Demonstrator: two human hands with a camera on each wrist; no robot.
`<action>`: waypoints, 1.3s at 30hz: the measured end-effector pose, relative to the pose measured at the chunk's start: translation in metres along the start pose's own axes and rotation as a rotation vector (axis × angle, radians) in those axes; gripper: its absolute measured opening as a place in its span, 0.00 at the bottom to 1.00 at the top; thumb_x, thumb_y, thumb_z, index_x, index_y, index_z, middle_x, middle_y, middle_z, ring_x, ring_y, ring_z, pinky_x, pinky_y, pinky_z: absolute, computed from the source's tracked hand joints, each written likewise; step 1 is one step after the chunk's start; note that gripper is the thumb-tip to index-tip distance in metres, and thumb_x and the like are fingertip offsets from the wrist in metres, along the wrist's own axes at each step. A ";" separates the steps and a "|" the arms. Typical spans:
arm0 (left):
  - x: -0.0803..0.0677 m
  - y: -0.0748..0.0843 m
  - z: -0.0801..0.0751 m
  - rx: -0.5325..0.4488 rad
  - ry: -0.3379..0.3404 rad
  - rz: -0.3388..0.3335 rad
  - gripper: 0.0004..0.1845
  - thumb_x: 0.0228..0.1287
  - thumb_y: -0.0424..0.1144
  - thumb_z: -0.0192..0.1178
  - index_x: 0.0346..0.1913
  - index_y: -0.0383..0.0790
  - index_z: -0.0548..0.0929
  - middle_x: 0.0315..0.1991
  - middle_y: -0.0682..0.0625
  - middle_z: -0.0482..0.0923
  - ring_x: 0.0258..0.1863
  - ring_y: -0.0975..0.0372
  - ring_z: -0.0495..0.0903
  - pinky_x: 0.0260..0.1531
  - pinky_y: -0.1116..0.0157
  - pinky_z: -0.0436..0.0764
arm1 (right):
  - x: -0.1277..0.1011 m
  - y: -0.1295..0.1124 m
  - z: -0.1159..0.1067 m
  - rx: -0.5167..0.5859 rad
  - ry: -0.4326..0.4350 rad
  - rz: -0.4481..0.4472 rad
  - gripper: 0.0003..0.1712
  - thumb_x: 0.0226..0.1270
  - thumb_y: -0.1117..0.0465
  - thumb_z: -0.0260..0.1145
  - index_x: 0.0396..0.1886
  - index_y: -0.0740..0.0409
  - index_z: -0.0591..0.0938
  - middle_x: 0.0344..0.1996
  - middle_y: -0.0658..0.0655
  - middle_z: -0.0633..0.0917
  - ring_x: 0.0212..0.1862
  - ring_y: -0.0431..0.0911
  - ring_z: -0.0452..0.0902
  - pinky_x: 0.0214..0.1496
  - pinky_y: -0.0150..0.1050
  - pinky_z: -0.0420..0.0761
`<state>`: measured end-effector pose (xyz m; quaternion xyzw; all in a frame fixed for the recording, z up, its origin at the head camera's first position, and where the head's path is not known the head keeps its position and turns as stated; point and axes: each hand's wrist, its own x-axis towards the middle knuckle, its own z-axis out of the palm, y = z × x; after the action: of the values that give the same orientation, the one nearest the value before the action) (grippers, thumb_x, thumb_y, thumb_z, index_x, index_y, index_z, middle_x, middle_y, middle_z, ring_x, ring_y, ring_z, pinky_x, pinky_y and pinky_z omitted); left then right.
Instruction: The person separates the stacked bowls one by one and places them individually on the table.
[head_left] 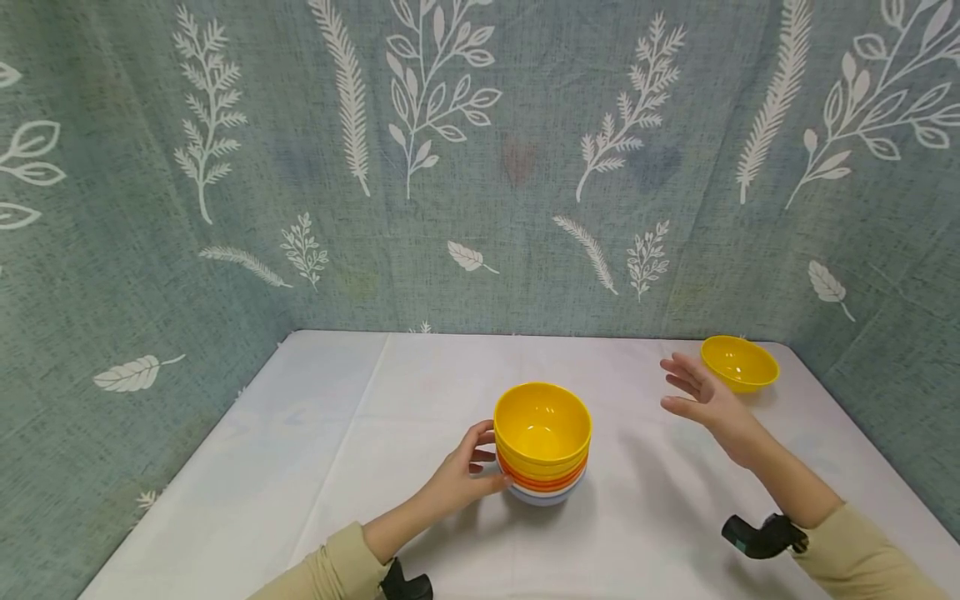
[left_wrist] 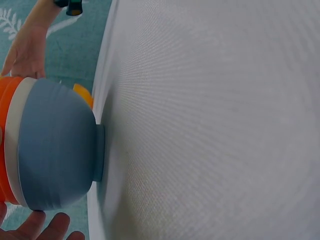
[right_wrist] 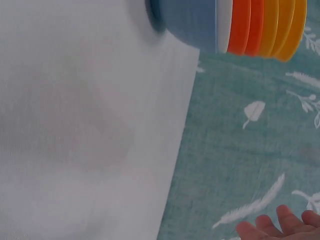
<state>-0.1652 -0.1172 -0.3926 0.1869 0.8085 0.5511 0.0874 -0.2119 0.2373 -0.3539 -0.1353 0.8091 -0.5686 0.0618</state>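
A stack of nested bowls point(head_left: 543, 429) stands upright on the table, yellow at the top, then orange, white and a blue-grey one at the bottom. My left hand point(head_left: 459, 477) grips the stack's left side, thumb at the front and fingers farther back. In the left wrist view the blue-grey bowl point(left_wrist: 60, 145) rests on its foot, with fingertips against its side. My right hand point(head_left: 712, 408) is raised over the table to the right, its fingers spread and holding nothing. Just behind it sits a single yellow bowl point(head_left: 739, 364), apart from the stack.
A white cloth covers the table point(head_left: 420, 383). Green-grey curtains point(head_left: 517, 275) with white leaf prints hang along its back and both sides. The lone bowl stands close to the back right corner. Black wrist cameras point(head_left: 761, 536) sit at the sleeve cuffs.
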 end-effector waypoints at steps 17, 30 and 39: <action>0.001 -0.005 -0.001 0.008 -0.011 0.023 0.36 0.55 0.37 0.63 0.65 0.34 0.57 0.59 0.34 0.66 0.51 0.46 0.71 0.52 0.46 0.70 | -0.004 -0.015 0.034 0.015 -0.080 -0.086 0.45 0.62 0.60 0.62 0.71 0.61 0.47 0.68 0.65 0.55 0.68 0.61 0.48 0.64 0.52 0.55; 0.011 -0.037 0.002 -0.004 0.002 0.019 0.39 0.55 0.41 0.64 0.67 0.42 0.56 0.61 0.40 0.65 0.51 0.52 0.72 0.51 0.51 0.72 | 0.002 -0.014 0.052 0.019 -0.133 -0.111 0.46 0.59 0.60 0.65 0.71 0.60 0.49 0.68 0.64 0.57 0.68 0.62 0.49 0.65 0.57 0.54; 0.008 -0.026 0.003 -0.002 0.005 0.008 0.37 0.56 0.37 0.63 0.66 0.38 0.56 0.60 0.37 0.65 0.51 0.49 0.72 0.52 0.49 0.71 | 0.006 -0.017 0.063 0.037 -0.151 -0.136 0.47 0.57 0.59 0.66 0.70 0.60 0.50 0.67 0.66 0.57 0.68 0.62 0.49 0.65 0.59 0.53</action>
<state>-0.1773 -0.1199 -0.4175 0.1885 0.8075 0.5526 0.0833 -0.1990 0.1733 -0.3595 -0.2311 0.7804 -0.5746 0.0865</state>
